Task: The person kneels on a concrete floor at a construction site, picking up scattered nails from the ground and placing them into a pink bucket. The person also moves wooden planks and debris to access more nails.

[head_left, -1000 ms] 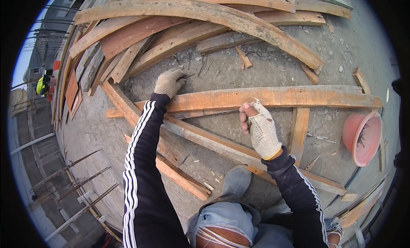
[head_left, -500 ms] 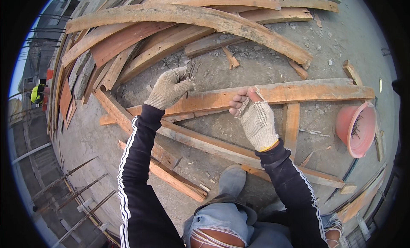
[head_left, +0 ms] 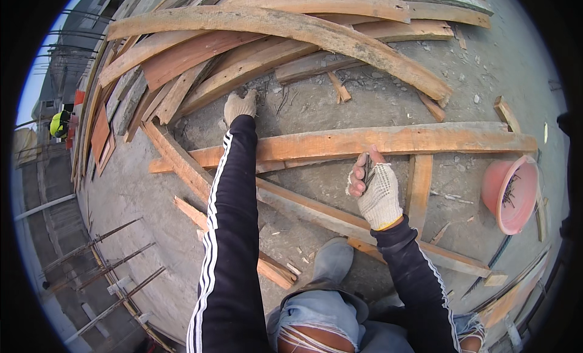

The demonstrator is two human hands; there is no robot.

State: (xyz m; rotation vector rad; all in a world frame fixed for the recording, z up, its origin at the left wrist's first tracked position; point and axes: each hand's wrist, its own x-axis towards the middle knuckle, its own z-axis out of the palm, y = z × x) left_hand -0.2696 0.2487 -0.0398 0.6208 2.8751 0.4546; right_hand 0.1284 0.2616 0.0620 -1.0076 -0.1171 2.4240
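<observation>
My left hand [head_left: 241, 105], in a knitted glove, reaches past the long timber beam [head_left: 340, 141] to the ground beside the wood pile. Its back faces me and the fingertips are hidden, so its grip does not show. Thin dark nails [head_left: 280, 99] lie on the concrete just right of it. My right hand [head_left: 379, 192], in a fingerless-looking glove with bare fingertips, is closed around a few dark nails [head_left: 368, 171]. It is held over the near edge of the beam. Crossing pieces of timber [head_left: 316, 208] lie under and nearer than that beam.
A pink bucket [head_left: 493, 186] tilted at the right has nails inside. Stacked planks [head_left: 267, 19] fill the far side. My boot [head_left: 334, 259] stands close to the near timber. Rebar rods [head_left: 124, 265] stick out at left; a person in a yellow helmet [head_left: 59, 124] is beyond.
My left hand has moved farther away, down toward the ground beyond the beam. Nails that showed at my left hand now show in my right hand, whose fingers have closed on them.
</observation>
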